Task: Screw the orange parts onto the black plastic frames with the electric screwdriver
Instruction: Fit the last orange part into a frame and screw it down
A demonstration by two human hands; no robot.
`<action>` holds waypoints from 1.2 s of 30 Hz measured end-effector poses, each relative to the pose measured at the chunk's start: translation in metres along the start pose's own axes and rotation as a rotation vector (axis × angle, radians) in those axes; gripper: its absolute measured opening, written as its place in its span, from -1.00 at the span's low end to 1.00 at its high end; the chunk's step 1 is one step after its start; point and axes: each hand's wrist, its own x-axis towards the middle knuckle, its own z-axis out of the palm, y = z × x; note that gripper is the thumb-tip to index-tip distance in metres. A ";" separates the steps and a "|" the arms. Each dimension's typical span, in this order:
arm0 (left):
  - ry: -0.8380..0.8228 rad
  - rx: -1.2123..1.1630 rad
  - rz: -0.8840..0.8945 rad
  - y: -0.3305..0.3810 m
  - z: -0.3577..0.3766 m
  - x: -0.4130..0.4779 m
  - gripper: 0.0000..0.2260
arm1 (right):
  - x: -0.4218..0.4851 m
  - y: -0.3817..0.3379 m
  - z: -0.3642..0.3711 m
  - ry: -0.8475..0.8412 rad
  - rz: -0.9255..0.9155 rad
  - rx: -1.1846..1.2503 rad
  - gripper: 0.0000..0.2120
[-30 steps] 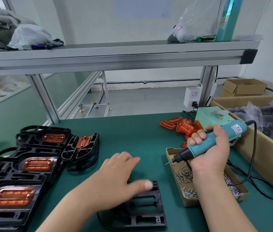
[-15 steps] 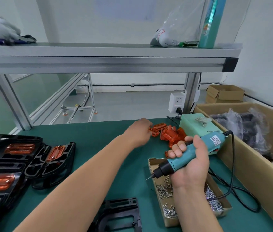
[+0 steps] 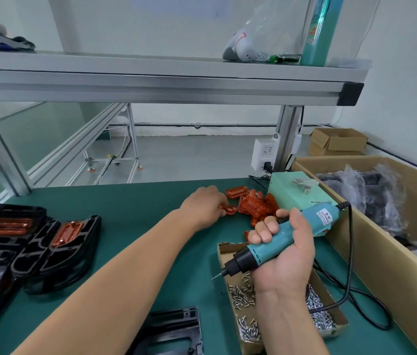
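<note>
Screwdriver is teal with black nose; orange parts look translucent.

Green-topped workbench, aluminium-framed shelf overhead, pale walls, grey floor, white socket strip on the post

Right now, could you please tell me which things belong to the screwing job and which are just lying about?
Job: electric screwdriver in right hand; orange part in left hand; orange pile; screw tray; bare black frame; finished frames.
Lying about: tall can, bagged item and dark bundle on the shelf; small carton.
</note>
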 end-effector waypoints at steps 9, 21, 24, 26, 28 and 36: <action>0.003 0.336 0.098 0.001 -0.005 -0.043 -0.80 | -0.005 -0.001 0.005 0.018 -0.006 -0.028 -0.78; 0.148 -0.328 -0.188 -0.017 -0.050 -0.197 -0.86 | -0.013 -0.001 0.009 0.002 -0.023 -0.071 -0.82; 0.144 -0.467 -0.188 -0.017 -0.052 -0.246 -0.90 | -0.015 0.000 0.012 -0.003 -0.016 -0.075 -0.83; 0.140 -0.505 -0.185 -0.014 -0.051 -0.267 -0.94 | -0.016 0.000 0.014 -0.015 -0.018 -0.078 -0.84; 0.144 -0.530 -0.165 -0.009 -0.048 -0.283 -0.93 | -0.018 0.001 0.014 -0.027 -0.021 -0.089 -0.84; 0.141 -0.453 -0.011 0.003 -0.035 -0.301 -0.67 | -0.019 0.005 0.013 -0.039 -0.022 -0.137 -0.83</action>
